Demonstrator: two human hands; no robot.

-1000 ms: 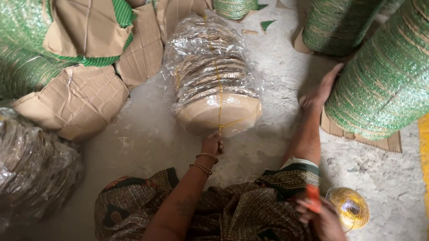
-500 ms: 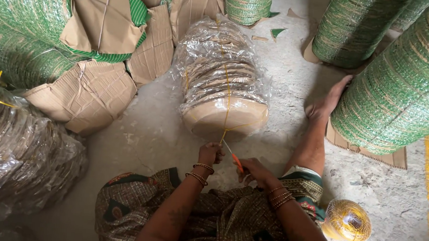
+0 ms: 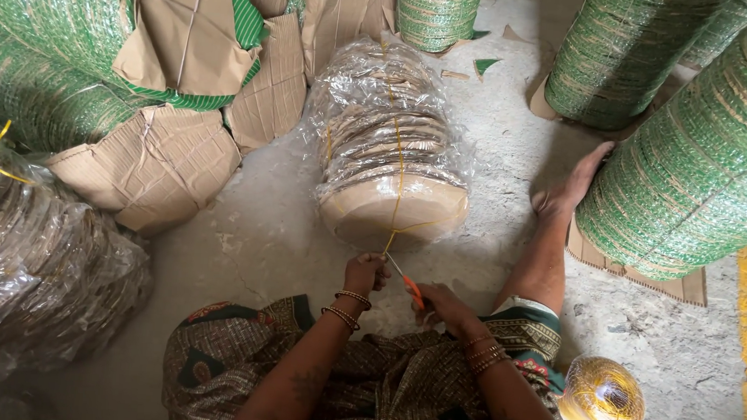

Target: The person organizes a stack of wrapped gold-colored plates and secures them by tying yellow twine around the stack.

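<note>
A stack of round brown discs wrapped in clear plastic (image 3: 394, 151) lies on its side on the concrete floor, tied with yellow twine (image 3: 397, 194). My left hand (image 3: 367, 274) pinches the twine just below the bundle's near end. My right hand (image 3: 441, 306) holds orange-handled scissors (image 3: 405, 282) with the blades up at the twine beside my left hand. My bare foot (image 3: 572, 188) rests to the right of the bundle.
A ball of yellow twine (image 3: 602, 397) sits by my right hip. Green netted rolls (image 3: 700, 159) stand at right and back. Cardboard-capped green rolls (image 3: 141, 95) lie at left. Another plastic-wrapped bundle (image 3: 38, 269) is at the near left.
My right hand came from beside the twine ball up to the bundle with the scissors. The blades now meet the twine held by my left hand.
</note>
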